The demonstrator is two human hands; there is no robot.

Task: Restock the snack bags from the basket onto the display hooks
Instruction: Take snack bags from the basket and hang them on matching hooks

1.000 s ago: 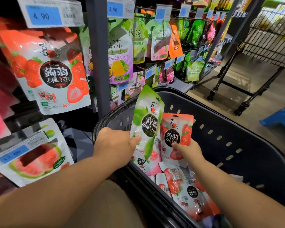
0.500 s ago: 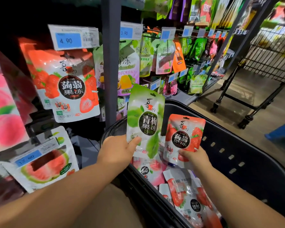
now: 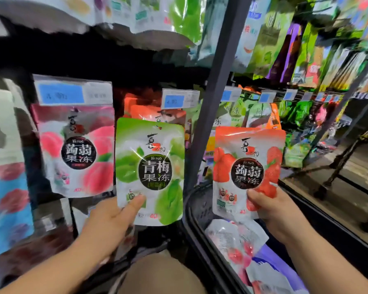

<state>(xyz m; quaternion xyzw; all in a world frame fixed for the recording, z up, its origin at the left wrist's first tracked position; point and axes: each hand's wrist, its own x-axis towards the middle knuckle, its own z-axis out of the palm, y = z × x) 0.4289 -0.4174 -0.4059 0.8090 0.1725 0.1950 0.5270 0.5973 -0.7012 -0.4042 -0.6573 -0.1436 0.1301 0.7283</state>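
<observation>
At the near edge, two bare forearms extend from the basket side toward the display. L hand (image 3: 106,225) pinches the green bag (image 3: 150,170) at its lower left corner, thumb on the front and fingers behind. The bag is upright, face to camera, held in front of the display and on no hook. R hand (image 3: 278,213) grips the red bag (image 3: 248,172) by its lower right corner, thumb across the front. It is upright, above the basket (image 3: 200,247) rim in this view, just right of the post (image 3: 212,102).

Progress (est.): partway at most. Two bags are out and neither is hung. Hung red bags (image 3: 149,111) w/ similar print show behind the green bag's top edge, under a price tag (image 3: 179,100). That is the likely home for the red bag. No matching green row id'd; too blurred.

Containers:
- Basket: black, beside the person's knee. It holds loose bags (image 3: 238,240), white w/ red print, overlapping. Count not possible, as some are cut off by the frame. Stock remains, so the job is not finished.
- Display, left of post: a pink bag (image 3: 77,153) hangs under a blue-and-white tag, w/ more packs left and above. The hooks are hidden behind tags & bags.
- Beyond post: far rows (image 3: 295,113) of mixed bags run off right, blurred.
- Far right: trolley (image 3: 348,162) frame on the floor, contents not visible.
</observation>
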